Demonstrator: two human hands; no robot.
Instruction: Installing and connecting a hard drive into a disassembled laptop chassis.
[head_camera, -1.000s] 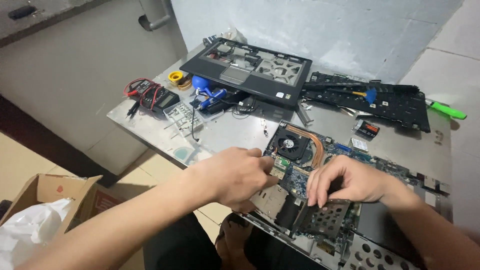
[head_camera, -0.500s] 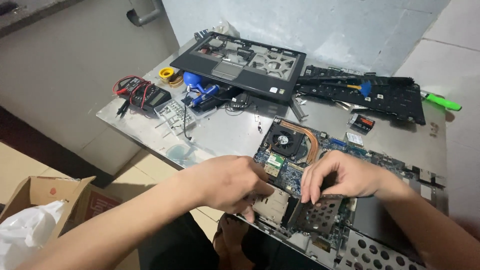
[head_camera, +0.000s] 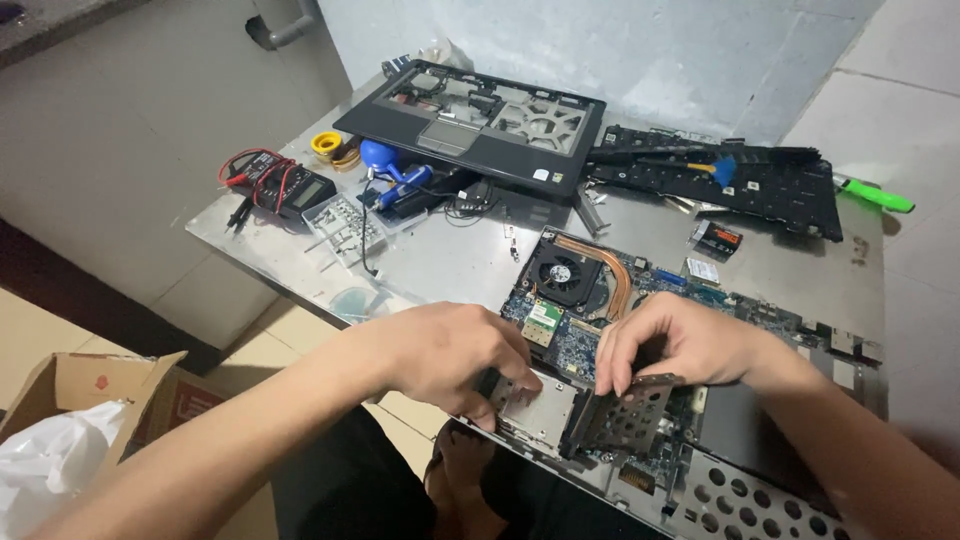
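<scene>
Two hands work at the near edge of a metal table (head_camera: 440, 262), and many parts lie spread over it. At the far left, on the floor, stands an open cardboard box (head_camera: 95, 385) with a white plastic bag (head_camera: 45, 465) in it. On the left part of the table lies a black multimeter (head_camera: 290, 185) with red and black leads, and just right of it a small clear tray (head_camera: 345, 225) with small metal pieces. Farther back there are a yellow roll (head_camera: 326, 145) and a blue air blower (head_camera: 378, 156). Behind them, in the middle far part, rests the black laptop palm-rest frame (head_camera: 480, 115).

Near the middle, the left hand (head_camera: 450, 355) is bent, with its fingers pressed down on a flat silver metal cage (head_camera: 540, 412) at the near edge of the laptop motherboard (head_camera: 650, 300). The motherboard lies in its base, with a black fan (head_camera: 562, 272) and a copper heat pipe (head_camera: 612, 272) on the far side of the hands. The right hand (head_camera: 680, 340) is just right of the left one; its fingers are curled narrow and grip the upper edge of a perforated metal bracket (head_camera: 630, 415), which stands tilted up from the board. It seems the bracket touches the silver cage on its left side, but the fingers hide the joint.

To the far right lie a black keyboard (head_camera: 730, 180) with a small blue tool (head_camera: 722, 170) on it, and a green marker (head_camera: 875, 195) beside the table's right edge.
</scene>
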